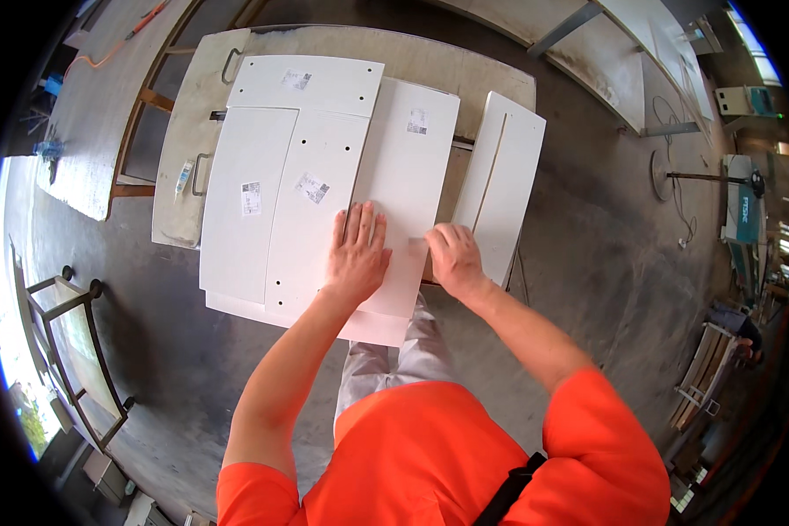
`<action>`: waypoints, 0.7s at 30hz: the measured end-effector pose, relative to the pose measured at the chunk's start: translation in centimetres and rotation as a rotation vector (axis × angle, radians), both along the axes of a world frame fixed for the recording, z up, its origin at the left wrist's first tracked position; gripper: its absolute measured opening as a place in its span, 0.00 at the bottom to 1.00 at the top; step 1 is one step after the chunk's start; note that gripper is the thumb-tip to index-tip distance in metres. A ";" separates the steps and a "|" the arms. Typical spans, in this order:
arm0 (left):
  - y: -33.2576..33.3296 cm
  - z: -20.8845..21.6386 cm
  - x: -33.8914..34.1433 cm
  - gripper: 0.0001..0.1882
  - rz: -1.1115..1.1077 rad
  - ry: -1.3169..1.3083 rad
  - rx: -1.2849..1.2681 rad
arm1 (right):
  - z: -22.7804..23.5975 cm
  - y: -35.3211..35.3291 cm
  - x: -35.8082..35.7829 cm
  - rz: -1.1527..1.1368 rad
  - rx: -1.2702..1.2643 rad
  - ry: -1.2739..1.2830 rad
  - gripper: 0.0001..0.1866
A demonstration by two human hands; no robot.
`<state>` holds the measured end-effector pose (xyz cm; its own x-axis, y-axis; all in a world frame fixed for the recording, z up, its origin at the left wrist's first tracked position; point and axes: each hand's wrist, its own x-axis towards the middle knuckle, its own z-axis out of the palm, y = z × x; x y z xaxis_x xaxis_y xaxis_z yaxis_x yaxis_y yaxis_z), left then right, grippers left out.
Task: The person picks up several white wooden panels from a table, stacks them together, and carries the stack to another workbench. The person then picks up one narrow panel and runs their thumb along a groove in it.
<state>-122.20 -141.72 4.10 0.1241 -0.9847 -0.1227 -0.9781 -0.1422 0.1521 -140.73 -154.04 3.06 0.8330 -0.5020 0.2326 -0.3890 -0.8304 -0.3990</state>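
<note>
My left hand lies flat on white panels, its fingers stretched forward over the edge between two of them. Beneath its right side is a white panel with a printed label. To its left is another white panel with dark drilled holes and a label. My right hand is closed at the right edge of the labelled panel, its fingers curled. A small greyish patch shows at its fingertips; I cannot make out what it is. Right of that hand lies a narrow white panel with a long groove.
The panels rest on a worn pale worktable with metal handles. A white panel lies at the left and another across the far end. A wheeled frame cart stands at left, and a pole stand at right.
</note>
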 end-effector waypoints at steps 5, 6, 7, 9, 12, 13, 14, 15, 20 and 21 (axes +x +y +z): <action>-0.1 -0.1 0.3 0.32 -0.013 0.002 -0.027 | 0.4 1.1 -0.6 -0.003 0.031 -0.017 0.08; -0.3 0.0 0.3 0.32 -0.019 0.000 -0.035 | 0.3 -0.7 0.2 -0.062 0.002 -0.050 0.08; -0.3 0.0 0.3 0.32 -0.024 0.000 -0.039 | 0.0 -1.8 0.6 -0.081 -0.012 -0.057 0.07; -0.3 0.0 0.2 0.32 -0.029 -0.005 -0.053 | -0.1 -0.7 0.2 -0.065 -0.003 -0.065 0.07; 0.1 -0.3 0.4 0.32 -0.023 -0.007 -0.058 | 0.6 4.8 -2.2 0.032 0.084 -0.057 0.06; 0.0 -0.4 0.3 0.32 -0.020 -0.009 -0.062 | 1.0 6.2 -2.8 0.053 0.123 -0.050 0.06; 0.0 -0.5 0.3 0.32 -0.019 -0.011 -0.066 | 1.1 6.8 -3.1 0.074 0.163 -0.043 0.06; 0.0 -0.6 0.4 0.32 -0.017 -0.014 -0.070 | 0.7 6.1 -3.0 0.054 0.186 -0.026 0.06; -0.2 -0.3 0.2 0.32 -0.032 -0.026 -0.065 | 0.4 -2.5 1.5 -0.129 -0.035 -0.116 0.07; -0.2 -0.2 0.2 0.32 -0.036 -0.035 -0.055 | 0.2 -2.6 1.5 -0.121 -0.036 -0.104 0.07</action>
